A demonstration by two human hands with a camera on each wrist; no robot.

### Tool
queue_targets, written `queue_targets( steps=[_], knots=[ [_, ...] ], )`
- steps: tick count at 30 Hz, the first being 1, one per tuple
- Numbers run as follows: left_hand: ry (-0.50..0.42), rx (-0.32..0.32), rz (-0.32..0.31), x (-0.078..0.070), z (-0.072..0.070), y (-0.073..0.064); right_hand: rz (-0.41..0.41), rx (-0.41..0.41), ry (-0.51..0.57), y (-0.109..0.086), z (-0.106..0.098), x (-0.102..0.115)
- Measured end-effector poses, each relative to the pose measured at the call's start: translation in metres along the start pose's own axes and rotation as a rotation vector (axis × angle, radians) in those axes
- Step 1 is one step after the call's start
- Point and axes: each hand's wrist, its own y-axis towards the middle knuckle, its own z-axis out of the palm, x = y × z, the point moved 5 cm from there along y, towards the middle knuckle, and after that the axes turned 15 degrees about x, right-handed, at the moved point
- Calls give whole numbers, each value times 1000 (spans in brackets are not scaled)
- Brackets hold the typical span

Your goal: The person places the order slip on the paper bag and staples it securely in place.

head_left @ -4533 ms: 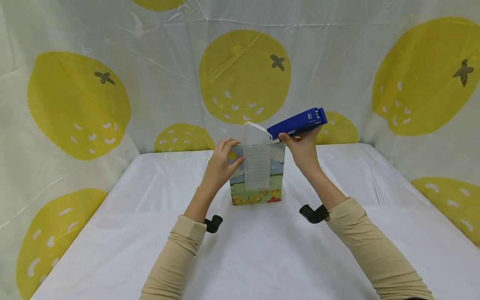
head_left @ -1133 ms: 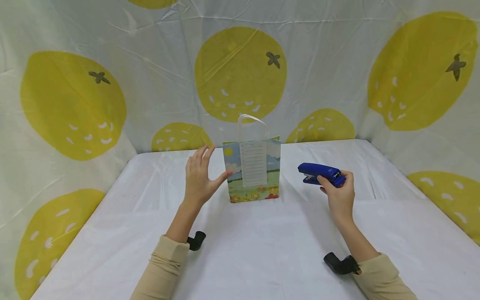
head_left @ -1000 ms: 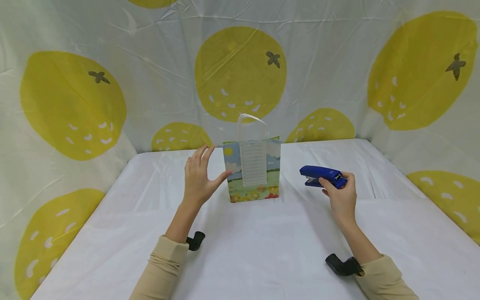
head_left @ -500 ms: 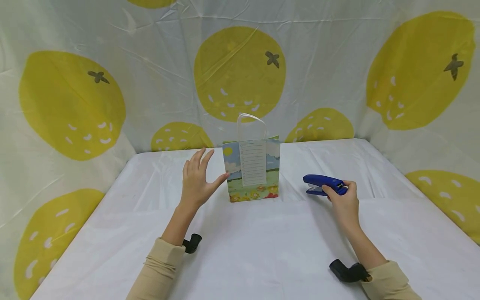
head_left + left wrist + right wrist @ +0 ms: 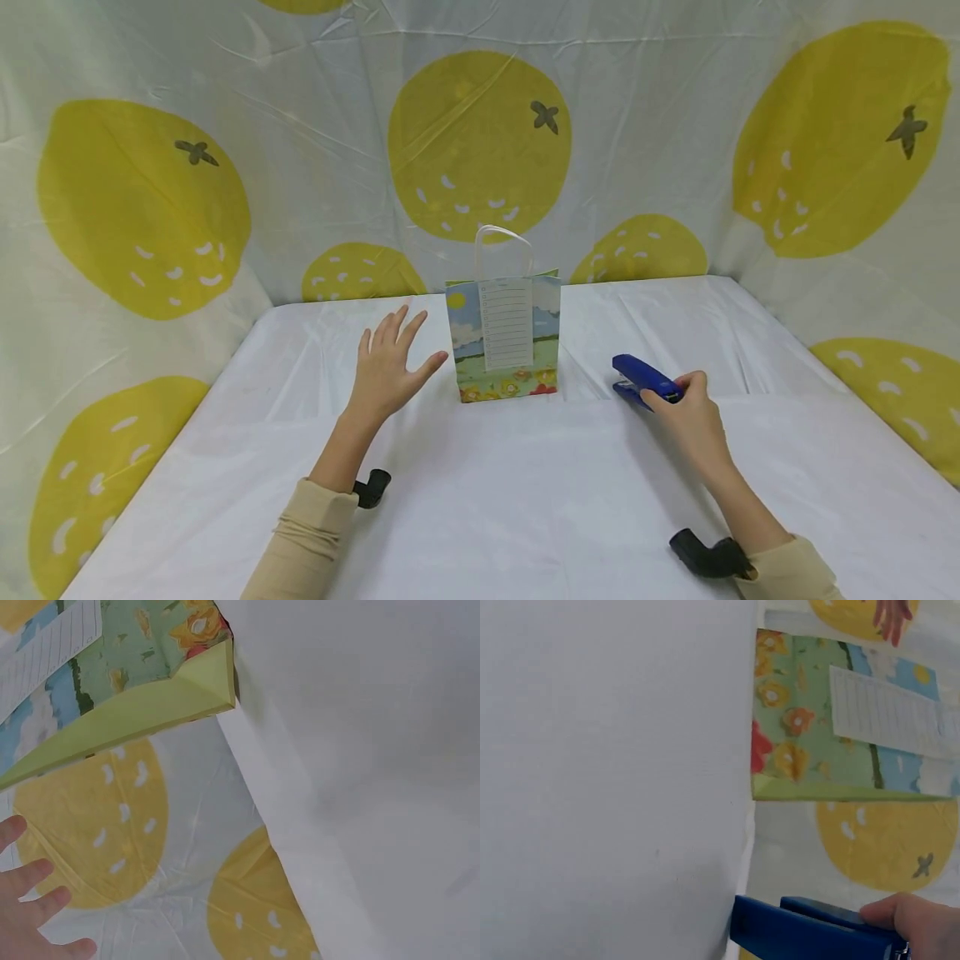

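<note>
A paper gift bag [image 5: 546, 329] printed with sky, grass and flowers stands upright mid-table. Its white handle loop rises above the top edge, and a lined paper strip [image 5: 507, 323] hangs flat against its front. My right hand [image 5: 693, 425] grips the rear end of a blue stapler [image 5: 647, 379], to the right of the bag. In the right wrist view, the stapler [image 5: 802, 930] has its front end right at the white table surface. Left of the bag, my left hand [image 5: 384, 375] is held with fingers spread, apart from it and holding nothing.
White cloth covers the table [image 5: 510, 500]. Behind and at both sides hang pale curtains [image 5: 322, 150] with large yellow fruit prints. A black wrist camera [image 5: 372, 488] sits on the left wrist, another black camera [image 5: 708, 554] on the right.
The right hand has carried the stapler from the bag's top edge down and right to the table. The left hand has left the bag's upper left corner and drawn back left, its fingers spread.
</note>
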Motion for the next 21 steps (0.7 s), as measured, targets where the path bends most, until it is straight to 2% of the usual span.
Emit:
queue_targets(
  steps=[6, 9, 12, 21],
  knots=[
    [20, 29, -24, 3, 2, -2, -9, 97, -193, -4, 5, 3],
    [32, 33, -26, 3, 2, -3, -21, 148, -254, -5, 10, 4],
    [40, 36, -27, 3, 1, -4, -33, 174, -284, -7, 12, 5],
    [76, 95, -57, 3, 0, -6, 22, 254, -339, -6, 18, 3]
  ],
)
